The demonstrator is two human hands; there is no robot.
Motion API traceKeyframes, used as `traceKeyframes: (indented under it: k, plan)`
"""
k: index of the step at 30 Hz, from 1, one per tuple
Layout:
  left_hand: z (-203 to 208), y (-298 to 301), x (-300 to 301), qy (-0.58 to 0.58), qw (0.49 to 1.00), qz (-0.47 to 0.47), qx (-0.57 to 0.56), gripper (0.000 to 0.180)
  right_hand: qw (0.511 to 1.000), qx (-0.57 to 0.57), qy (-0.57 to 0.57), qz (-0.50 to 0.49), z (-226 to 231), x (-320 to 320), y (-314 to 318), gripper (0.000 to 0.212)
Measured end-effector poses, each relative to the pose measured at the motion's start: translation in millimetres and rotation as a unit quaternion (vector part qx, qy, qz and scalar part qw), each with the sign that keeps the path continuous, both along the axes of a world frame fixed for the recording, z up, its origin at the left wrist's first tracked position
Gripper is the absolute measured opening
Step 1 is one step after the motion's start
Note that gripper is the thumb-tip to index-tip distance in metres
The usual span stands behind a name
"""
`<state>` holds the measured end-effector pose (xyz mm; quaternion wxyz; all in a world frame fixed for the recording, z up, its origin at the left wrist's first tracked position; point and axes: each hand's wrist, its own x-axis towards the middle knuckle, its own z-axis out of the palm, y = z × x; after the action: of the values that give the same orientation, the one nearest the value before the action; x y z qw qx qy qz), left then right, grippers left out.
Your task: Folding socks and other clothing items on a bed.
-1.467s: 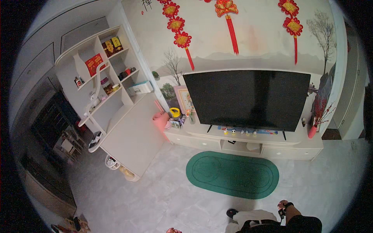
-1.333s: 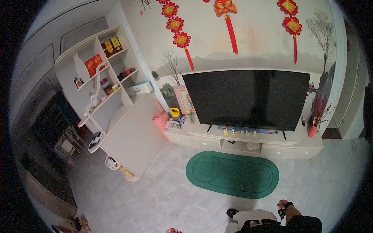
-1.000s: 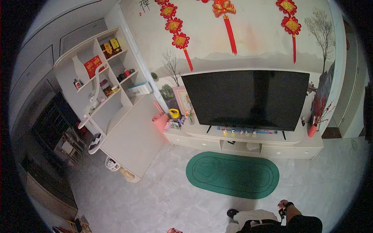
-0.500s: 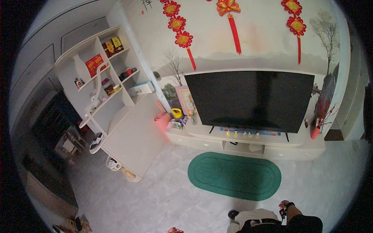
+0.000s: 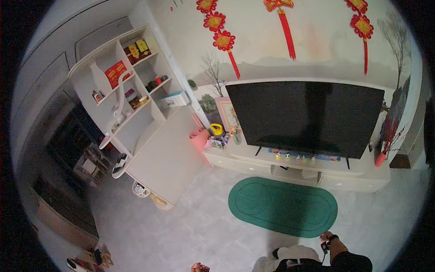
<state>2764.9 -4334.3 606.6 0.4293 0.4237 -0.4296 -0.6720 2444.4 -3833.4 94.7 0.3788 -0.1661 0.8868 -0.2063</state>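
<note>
My left hand just enters at the lower edge, with its fingers curled in and no object visible in them. My right hand hangs low beside my body, near the front edge of a green oval mat. Its fingers look bent inward, and I see nothing in them. A dark band goes round that wrist, with a small black device under it. Neither hand touches anything around it. My light trousers and one dark shoe show between the hands.
A low white TV cabinet with a large dark television stands beyond the mat. Left of it are a rolled pink mat and a white shelf unit jutting into the room. Shoes lie at the lower left.
The view has turned a little left, so the television, mat and shelves sit farther right. My left hand shows slightly more at the lower edge.
</note>
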Motion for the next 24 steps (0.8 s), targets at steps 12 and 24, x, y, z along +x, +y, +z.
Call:
traceKeyframes:
  k: [12, 24]
  plan:
    - [6, -101, -67, 0.000, 0.986, -0.166, 0.017, 0.024, 0.891, -0.246, -0.071, -0.375, 41, 80, -12, 0.022]
    - [7, -160, -194, -0.067, 0.855, -0.509, -0.066, 0.030, 0.635, -0.235, -0.137, -0.723, 64, 425, -122, 0.030]
